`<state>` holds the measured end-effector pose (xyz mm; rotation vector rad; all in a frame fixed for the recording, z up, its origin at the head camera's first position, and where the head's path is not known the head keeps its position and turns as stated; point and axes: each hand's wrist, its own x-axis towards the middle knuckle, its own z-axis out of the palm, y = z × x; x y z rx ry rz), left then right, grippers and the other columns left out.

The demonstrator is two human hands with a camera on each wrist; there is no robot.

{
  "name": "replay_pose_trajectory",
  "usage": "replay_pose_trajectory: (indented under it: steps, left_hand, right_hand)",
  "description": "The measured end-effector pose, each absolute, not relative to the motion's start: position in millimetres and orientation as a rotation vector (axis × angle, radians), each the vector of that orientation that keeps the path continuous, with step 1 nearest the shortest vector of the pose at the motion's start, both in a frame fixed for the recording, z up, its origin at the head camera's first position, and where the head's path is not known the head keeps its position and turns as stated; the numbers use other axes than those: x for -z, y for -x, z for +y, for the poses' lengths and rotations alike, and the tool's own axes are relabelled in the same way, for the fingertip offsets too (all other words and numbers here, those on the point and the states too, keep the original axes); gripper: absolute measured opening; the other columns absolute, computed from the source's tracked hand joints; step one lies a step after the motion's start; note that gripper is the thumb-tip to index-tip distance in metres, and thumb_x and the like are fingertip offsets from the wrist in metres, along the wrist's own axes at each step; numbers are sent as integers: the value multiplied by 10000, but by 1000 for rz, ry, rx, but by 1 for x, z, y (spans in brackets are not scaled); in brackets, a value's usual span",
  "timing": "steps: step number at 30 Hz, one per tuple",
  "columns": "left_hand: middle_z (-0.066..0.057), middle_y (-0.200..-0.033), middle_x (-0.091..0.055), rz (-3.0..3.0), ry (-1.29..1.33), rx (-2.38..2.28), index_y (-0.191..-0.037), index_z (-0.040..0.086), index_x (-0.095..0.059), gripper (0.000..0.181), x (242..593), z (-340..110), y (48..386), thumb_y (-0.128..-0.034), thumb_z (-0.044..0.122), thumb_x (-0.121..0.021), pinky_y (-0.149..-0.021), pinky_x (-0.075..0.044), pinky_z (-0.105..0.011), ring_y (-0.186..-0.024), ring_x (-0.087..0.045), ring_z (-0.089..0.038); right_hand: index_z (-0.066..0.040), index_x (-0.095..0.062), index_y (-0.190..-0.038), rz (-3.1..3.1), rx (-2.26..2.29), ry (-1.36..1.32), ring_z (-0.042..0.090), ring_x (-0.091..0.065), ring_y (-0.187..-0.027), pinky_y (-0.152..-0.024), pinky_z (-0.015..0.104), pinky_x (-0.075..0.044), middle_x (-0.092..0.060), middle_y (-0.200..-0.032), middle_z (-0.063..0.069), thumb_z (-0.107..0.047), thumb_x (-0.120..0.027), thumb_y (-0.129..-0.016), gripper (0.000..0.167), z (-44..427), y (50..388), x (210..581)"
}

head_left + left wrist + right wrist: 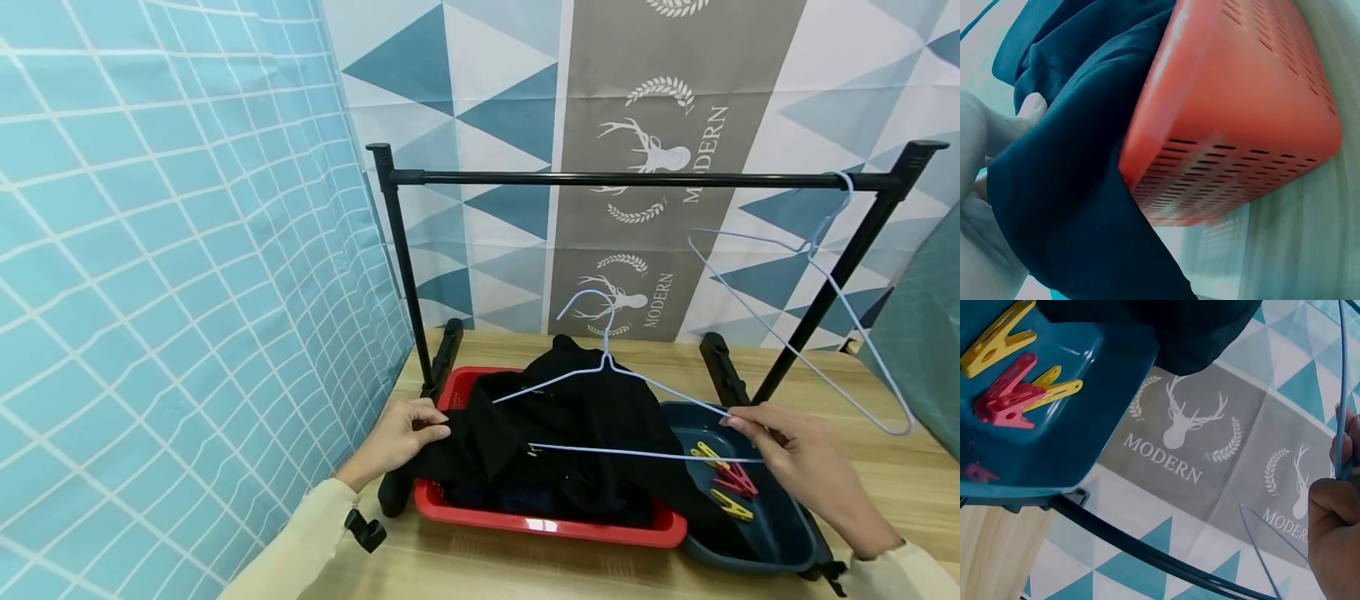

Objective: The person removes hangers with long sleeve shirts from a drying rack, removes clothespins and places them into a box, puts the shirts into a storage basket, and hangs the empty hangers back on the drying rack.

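Note:
In the head view a black garment (600, 408) with a collar-like flap lies heaped over a red basket (551, 525). My left hand (401, 437) pinches its left edge between thumb and fingers; the left wrist view shows the dark cloth (1085, 187) draping from that grip. A pale blue wire hanger (606, 362) stands in front of the garment, hook up. Its left end disappears into the cloth. Its right end is held by my right hand (806, 467), whose curled fingers (1329, 500) also show around the wire in the right wrist view.
A dark blue basin (783, 533) with yellow and pink clothespins (735, 479) stands right of the basket. Behind is a black rack (525, 178), a second hanger (813, 246) hooked near its right end. A blue tiled-pattern sheet (187, 250) borders the left.

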<state>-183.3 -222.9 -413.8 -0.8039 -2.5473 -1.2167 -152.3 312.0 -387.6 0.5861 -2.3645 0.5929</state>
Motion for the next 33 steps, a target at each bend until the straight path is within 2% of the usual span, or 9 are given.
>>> replay_pose_trajectory:
  steps: [6,14,22,25,28,33]
  left_hand:
    - [86,-915,-710,-2675,765,1187,-973,128,-813,61,418,-226,180,-929,113,-773,-790,-536,-304,-867,-638,-99]
    - [79,-908,-700,-2793,723,1152,-953,113,-818,54,420,-224,179,-930,134,-774,-760,-521,-289,-826,-612,-88]
    - [86,-914,-688,-2812,722,1150,-1012,96,-827,125,419,-227,179,-950,179,-758,-755,-504,-285,-857,-599,-102]
    - [76,-910,-673,-2823,665,1159,-1011,119,-819,131,419,-230,179,-963,219,-748,-724,-490,-284,-824,-571,-121]
    - [62,-849,-648,-2843,554,1161,-949,169,-794,125,419,-233,179,-961,287,-753,-667,-479,-285,-751,-551,-135]
    - [39,-735,-614,-2889,341,1154,-830,175,-717,216,416,-238,176,-930,354,-783,-611,-464,-292,-665,-551,-136]
  right_hand:
    - [-52,-792,-1023,-2362,-580,-569,30,-445,-644,-523,164,-315,-735,-888,98,143,-790,-794,301,319,152,390]
    - [-26,-786,-1004,-2321,-571,-564,22,-412,-618,-507,149,-301,-684,-815,49,198,-782,-761,330,327,153,383]
    - [1,-778,-1003,-2312,-538,-504,43,-425,-613,-502,163,-302,-714,-838,109,176,-781,-773,289,327,151,380]
    - [2,-780,-1002,-2311,-532,-512,47,-429,-609,-500,159,-309,-717,-844,113,175,-782,-772,288,327,150,379]
    - [11,-777,-1005,-2304,-540,-517,36,-415,-594,-489,164,-295,-707,-832,102,186,-772,-778,287,328,150,378]
    - [-1,-783,-991,-2273,-559,-505,19,-380,-553,-475,172,-274,-592,-723,-3,149,-777,-811,235,332,152,376]
